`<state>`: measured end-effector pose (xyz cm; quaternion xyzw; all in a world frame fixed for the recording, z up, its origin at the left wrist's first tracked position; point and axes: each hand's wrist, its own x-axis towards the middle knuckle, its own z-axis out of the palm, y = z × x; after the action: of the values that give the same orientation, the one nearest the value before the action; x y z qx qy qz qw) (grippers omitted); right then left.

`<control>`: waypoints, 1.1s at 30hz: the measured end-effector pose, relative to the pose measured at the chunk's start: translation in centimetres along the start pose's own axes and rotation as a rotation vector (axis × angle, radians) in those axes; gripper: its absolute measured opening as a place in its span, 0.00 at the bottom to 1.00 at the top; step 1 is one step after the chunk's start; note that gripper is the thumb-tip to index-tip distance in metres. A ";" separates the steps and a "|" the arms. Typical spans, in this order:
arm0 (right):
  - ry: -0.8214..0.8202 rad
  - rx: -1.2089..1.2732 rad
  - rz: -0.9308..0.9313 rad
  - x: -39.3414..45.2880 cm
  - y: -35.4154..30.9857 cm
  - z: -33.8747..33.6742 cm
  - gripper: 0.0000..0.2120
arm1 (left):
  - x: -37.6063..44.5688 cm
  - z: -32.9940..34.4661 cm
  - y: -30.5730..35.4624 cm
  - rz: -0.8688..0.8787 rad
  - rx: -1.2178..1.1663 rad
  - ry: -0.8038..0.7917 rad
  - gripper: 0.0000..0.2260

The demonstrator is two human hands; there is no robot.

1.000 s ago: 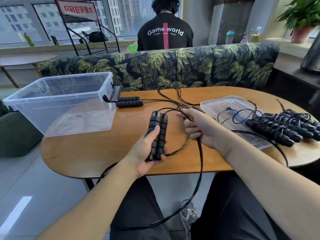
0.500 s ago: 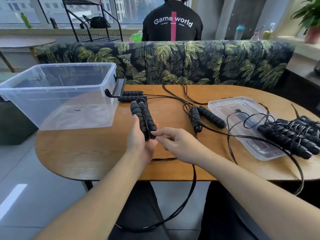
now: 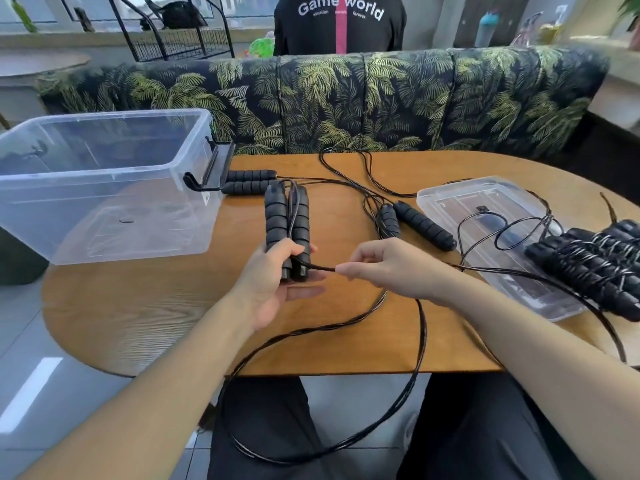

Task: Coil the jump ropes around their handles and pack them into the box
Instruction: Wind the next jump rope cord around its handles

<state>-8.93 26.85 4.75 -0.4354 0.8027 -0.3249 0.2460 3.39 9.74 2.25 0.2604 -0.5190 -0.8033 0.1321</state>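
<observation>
My left hand (image 3: pixel 273 275) grips a pair of black ribbed jump rope handles (image 3: pixel 286 223) held side by side, pointing away from me over the wooden table (image 3: pixel 145 313). My right hand (image 3: pixel 384 265) pinches the black rope (image 3: pixel 320 268) just where it leaves the near end of the handles. The rest of that rope hangs in a long loop (image 3: pixel 398 403) off the table's front edge to my lap. The clear plastic box (image 3: pixel 104 181) stands at the left. Several coiled jump ropes (image 3: pixel 588 268) lie at the right.
A clear lid (image 3: pixel 485 216) lies at the right under loose rope. Two more handle pairs lie on the table, one beside the box (image 3: pixel 249 181), one in the middle (image 3: pixel 412 223). A palm-print sofa (image 3: pixel 346 98) runs behind, with a person (image 3: pixel 339 22) seated beyond it.
My left hand has swung the handle pair upright and nearer the box. My right hand let go of the rope bundle by the table's middle and now pinches the rope at the handles' near end.
</observation>
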 end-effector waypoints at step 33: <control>-0.064 0.207 0.133 5.5 1.4 -4.0 0.11 | 0.6 3.4 5.4 -0.180 1.363 -0.591 0.24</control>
<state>-15.13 23.96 5.77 -0.3637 0.7835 -0.3751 0.3362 0.65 9.77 8.07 0.0994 -0.8924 -0.3478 -0.2699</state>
